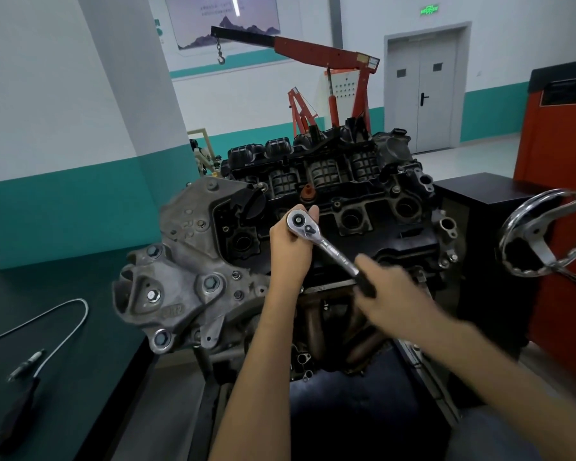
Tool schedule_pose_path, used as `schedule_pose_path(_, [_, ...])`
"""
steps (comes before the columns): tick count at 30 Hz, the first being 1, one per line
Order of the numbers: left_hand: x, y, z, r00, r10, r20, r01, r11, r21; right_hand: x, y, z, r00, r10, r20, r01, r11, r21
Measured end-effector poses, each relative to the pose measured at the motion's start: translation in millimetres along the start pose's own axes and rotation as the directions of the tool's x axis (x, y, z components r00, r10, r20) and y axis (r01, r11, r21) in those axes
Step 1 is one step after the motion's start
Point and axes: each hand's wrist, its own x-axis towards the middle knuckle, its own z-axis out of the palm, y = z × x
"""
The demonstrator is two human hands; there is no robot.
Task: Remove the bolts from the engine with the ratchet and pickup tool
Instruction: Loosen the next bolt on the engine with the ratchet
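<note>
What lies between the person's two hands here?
Head view: the bare shaft of the chrome steel ratchet, spanning from the left hand to the right hand.

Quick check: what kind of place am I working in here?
Probably an auto repair or training workshop: a car engine out of its vehicle, a red engine hoist by the back wall, and a ratchet set on the engine.

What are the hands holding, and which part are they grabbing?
Both hold the ratchet: the left hand cups its round head, over the engine, and the right hand grips its black handle end.
</note>
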Motion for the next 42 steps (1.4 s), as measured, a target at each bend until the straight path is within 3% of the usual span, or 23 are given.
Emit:
schedule_pose_path(3, [3, 6, 4, 0.998, -0.033, -0.048, 0.032, 0.999, -0.021, -17, -39, 60, 0.988, 0.140, -0.070, -0.114, 0.949, 0.295])
schedule_pose_path(6, [8, 6, 1, 0.990, -0.115, -0.083, 0.111, 0.992, -0.058, -14, -54, 74, 0.990, 0.130, -0.057, -0.101, 0.925, 0.367])
schedule_pose_path(9, [8, 2, -3, 0.997, -0.076, 0.026, 0.076, 0.997, 0.033, -8, -22, 34, 0.998, 0.051, 0.041, -0.059, 0.976, 0.209])
schedule_pose_path(12, [8, 4, -1, 0.997, -0.035, 0.071, 0.029, 0.996, 0.086, 17, 12, -28, 0.989, -0.057, 0.139, 0.072, 0.992, -0.107])
schedule_pose_path(15, [11, 4, -2, 0.999, -0.007, 0.052, 0.002, 0.996, 0.091, 56, 19, -73, 0.963, -0.189, 0.194, 0.263, 0.824, -0.502])
schedule_pose_path(16, [10, 3, -4, 0.999, -0.006, 0.044, 0.002, 0.997, 0.079, 63, 17, -78, 0.956, -0.225, 0.186, 0.291, 0.776, -0.560])
schedule_pose_path(18, [6, 2, -7, 1.000, -0.013, 0.012, 0.013, 0.999, 0.031, 59, 10, -73, 0.959, -0.248, 0.134, 0.280, 0.775, -0.567])
schedule_pose_path(20, [3, 1, -7, 1.000, -0.016, -0.023, 0.017, 1.000, 0.006, 35, 4, -48, 0.979, -0.200, 0.044, 0.197, 0.860, -0.470])
schedule_pose_path(22, [2, 2, -3, 0.998, -0.009, -0.062, 0.009, 1.000, -0.002, 3, -10, -12, 0.999, -0.036, -0.026, 0.031, 0.986, -0.162])
schedule_pose_path(25, [4, 3, 3, 0.994, -0.041, -0.100, 0.047, 0.997, 0.057, -22, -47, 47, 0.988, 0.143, -0.064, -0.124, 0.962, 0.242])
schedule_pose_path(28, [7, 3, -2, 0.993, -0.065, -0.099, 0.078, 0.988, 0.130, -20, -69, 74, 0.984, 0.163, -0.073, -0.121, 0.909, 0.399])
schedule_pose_path(30, [9, 2, -6, 0.995, -0.073, -0.071, 0.081, 0.990, 0.114, -16, -56, 62, 0.991, 0.130, -0.023, -0.115, 0.934, 0.339])
schedule_pose_path(34, [9, 2, -6, 0.997, -0.051, 0.051, 0.046, 0.994, 0.100, 6, -2, -11, 0.992, -0.051, 0.117, 0.053, 0.999, -0.011])
schedule_pose_path(38, [12, 5, -3, 0.996, -0.029, 0.080, 0.021, 0.995, 0.096, 55, 20, -79, 0.957, -0.170, 0.233, 0.269, 0.816, -0.511])
schedule_pose_path(40, [10, 4, -4, 0.999, -0.033, 0.042, 0.029, 0.996, 0.083, 59, 17, -77, 0.960, -0.193, 0.201, 0.273, 0.794, -0.543])
schedule_pose_path(42, [5, 3, -2, 0.999, -0.038, 0.002, 0.038, 0.999, 0.036, 38, 12, -52, 0.980, -0.171, 0.101, 0.198, 0.872, -0.448])
